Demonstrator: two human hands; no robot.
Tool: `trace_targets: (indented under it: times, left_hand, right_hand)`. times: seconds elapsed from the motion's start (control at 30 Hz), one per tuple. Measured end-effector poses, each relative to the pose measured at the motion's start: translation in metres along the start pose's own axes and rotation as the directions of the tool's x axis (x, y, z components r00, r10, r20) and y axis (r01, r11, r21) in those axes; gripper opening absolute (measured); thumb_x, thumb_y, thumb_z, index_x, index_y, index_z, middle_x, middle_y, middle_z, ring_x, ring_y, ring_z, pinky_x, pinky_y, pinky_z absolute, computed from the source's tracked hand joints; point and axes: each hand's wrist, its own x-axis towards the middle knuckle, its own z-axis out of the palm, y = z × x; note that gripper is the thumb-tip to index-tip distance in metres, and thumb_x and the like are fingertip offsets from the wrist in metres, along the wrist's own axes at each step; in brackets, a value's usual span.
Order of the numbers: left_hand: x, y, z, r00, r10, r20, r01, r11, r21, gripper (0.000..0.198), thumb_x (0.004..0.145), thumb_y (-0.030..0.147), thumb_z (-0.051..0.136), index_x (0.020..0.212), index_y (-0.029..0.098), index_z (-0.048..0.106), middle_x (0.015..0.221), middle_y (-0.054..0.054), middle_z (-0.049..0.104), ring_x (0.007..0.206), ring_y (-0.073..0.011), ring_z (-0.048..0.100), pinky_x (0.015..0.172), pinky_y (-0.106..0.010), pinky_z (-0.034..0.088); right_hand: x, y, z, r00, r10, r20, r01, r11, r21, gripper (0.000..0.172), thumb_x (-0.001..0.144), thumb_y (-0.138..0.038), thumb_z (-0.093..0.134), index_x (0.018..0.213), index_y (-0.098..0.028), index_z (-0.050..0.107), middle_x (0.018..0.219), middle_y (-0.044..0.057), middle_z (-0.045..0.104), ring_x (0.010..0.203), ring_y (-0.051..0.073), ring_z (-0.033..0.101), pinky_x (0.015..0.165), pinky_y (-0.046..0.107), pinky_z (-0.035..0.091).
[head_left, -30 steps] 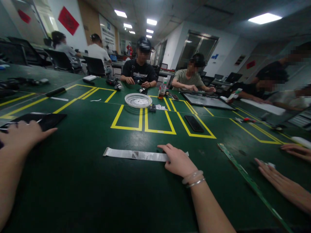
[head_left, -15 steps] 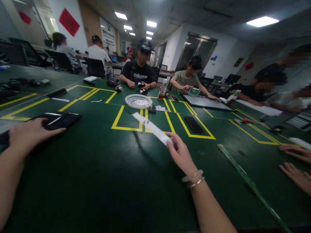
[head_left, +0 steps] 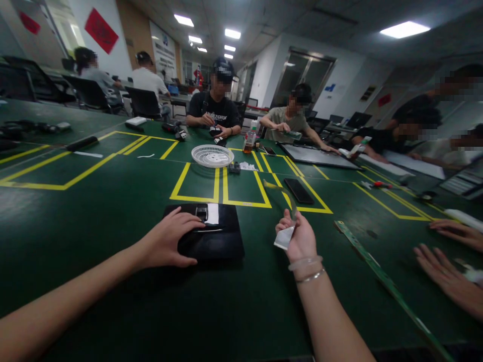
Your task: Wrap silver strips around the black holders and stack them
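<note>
A glossy black flat panel [head_left: 226, 244] lies on the green table in front of me, with a white patch and a small dark rectangle on its upper side. My left hand [head_left: 171, 236] grips its left part, fingers across the top and thumb along the near edge. To the right of the panel, my right hand [head_left: 300, 234] is turned palm up, fingers closed on a thin pale strip [head_left: 285, 237]. One end of the strip looks silvery white below the fingers. The other end curls up and away, see-through against the yellow lines.
Beyond the panel stand a white round basket [head_left: 212, 156] and a small dark block [head_left: 234, 168]. A black phone [head_left: 298, 191] lies at the right. A long green circuit board [head_left: 381, 274] slants along the right side, near another person's hands [head_left: 449, 271]. Several people sit around the table.
My left hand has brought the black panel from the far left to the middle. My right hand has turned palm up, and the strip's long end now bends away instead of pointing left.
</note>
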Motion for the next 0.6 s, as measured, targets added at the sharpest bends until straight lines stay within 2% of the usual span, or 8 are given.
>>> trace_targets:
  times: [0.07,0.13,0.27,0.3,0.4,0.47,0.53,0.6]
  left_hand:
    - [0.001,0.005,0.005,0.999,0.028,0.023,-0.027,0.999,-0.021,0.076,0.075,0.045,0.087,0.139,0.023,0.053,0.139,-0.009,0.046,0.129,-0.0347,0.041,0.119,-0.057,0.012]
    - [0.002,0.005,0.01,0.999,0.041,0.036,-0.04,0.999,-0.031,0.076,0.075,0.045,0.087,0.139,0.023,0.053,0.139,-0.01,0.046,0.129,-0.0355,0.041,0.119,-0.058,0.012]
    - [0.001,0.004,0.014,0.999,0.031,0.036,-0.031,0.999,-0.015,0.075,0.076,0.044,0.088,0.139,0.023,0.053,0.141,-0.011,0.044,0.13,-0.0354,0.04,0.119,-0.058,0.014]
    - [0.0,0.003,0.015,0.999,0.036,0.037,-0.036,0.999,-0.004,0.076,0.076,0.044,0.088,0.14,0.023,0.052,0.142,-0.011,0.044,0.131,-0.0351,0.039,0.119,-0.057,0.015]
    - [-0.001,0.004,0.015,0.995,0.095,0.018,-0.096,0.994,0.061,0.083,0.076,0.047,0.089,0.144,0.022,0.048,0.145,-0.011,0.039,0.134,-0.0349,0.037,0.119,-0.057,0.017]
    - [-0.002,0.005,0.014,0.987,0.163,-0.003,-0.161,0.978,0.133,0.087,0.075,0.047,0.09,0.144,0.02,0.047,0.149,-0.013,0.035,0.136,-0.0356,0.033,0.119,-0.056,0.018]
    - [-0.004,0.008,0.012,0.966,0.257,-0.017,-0.248,0.947,0.205,0.081,0.077,0.046,0.088,0.143,0.018,0.049,0.149,-0.013,0.034,0.136,-0.0353,0.033,0.119,-0.055,0.019]
    - [-0.008,0.012,0.01,0.921,0.383,-0.073,-0.351,0.895,0.274,0.063,0.086,0.044,0.081,0.137,0.018,0.055,0.147,-0.012,0.039,0.134,-0.0324,0.038,0.121,-0.051,0.019]
  right_hand:
    - [-0.002,-0.001,0.0,1.0,0.005,0.022,-0.005,1.0,0.015,0.03,0.1,-0.032,0.036,0.083,-0.019,0.056,0.056,-0.007,0.04,0.044,0.005,0.04,0.043,0.013,0.04]
    - [-0.003,-0.002,0.002,0.997,-0.025,0.07,0.023,1.0,0.021,0.029,0.1,-0.034,0.037,0.084,-0.02,0.056,0.061,-0.005,0.047,0.047,0.006,0.044,0.046,0.015,0.044]
    - [-0.007,0.002,0.007,0.983,-0.09,0.16,0.093,0.996,-0.011,0.013,0.093,-0.035,0.057,0.094,-0.023,0.061,0.08,-0.004,0.059,0.053,0.005,0.047,0.051,0.017,0.047]
    - [-0.009,0.005,0.008,0.978,-0.112,0.179,0.118,0.993,-0.025,0.015,0.089,-0.036,0.063,0.1,-0.026,0.062,0.085,-0.004,0.06,0.056,0.005,0.048,0.052,0.017,0.047]
    - [-0.013,0.016,0.01,0.935,-0.209,0.286,0.258,0.955,-0.145,0.04,0.081,-0.038,0.074,0.118,-0.036,0.061,0.095,-0.005,0.057,0.066,0.007,0.052,0.06,0.02,0.049]
    - [-0.017,0.024,0.009,0.879,-0.276,0.388,0.412,0.849,-0.33,0.046,0.083,-0.04,0.071,0.127,-0.04,0.058,0.096,-0.004,0.054,0.073,0.01,0.052,0.065,0.023,0.05]
    - [-0.02,0.031,0.007,0.78,-0.292,0.553,0.596,0.615,-0.516,0.048,0.087,-0.04,0.066,0.134,-0.038,0.055,0.101,0.0,0.052,0.084,0.014,0.053,0.074,0.029,0.051]
    - [-0.023,0.037,0.006,0.663,-0.22,0.715,0.735,0.372,-0.567,0.05,0.091,-0.038,0.061,0.14,-0.033,0.051,0.107,0.004,0.052,0.093,0.019,0.054,0.08,0.034,0.051]
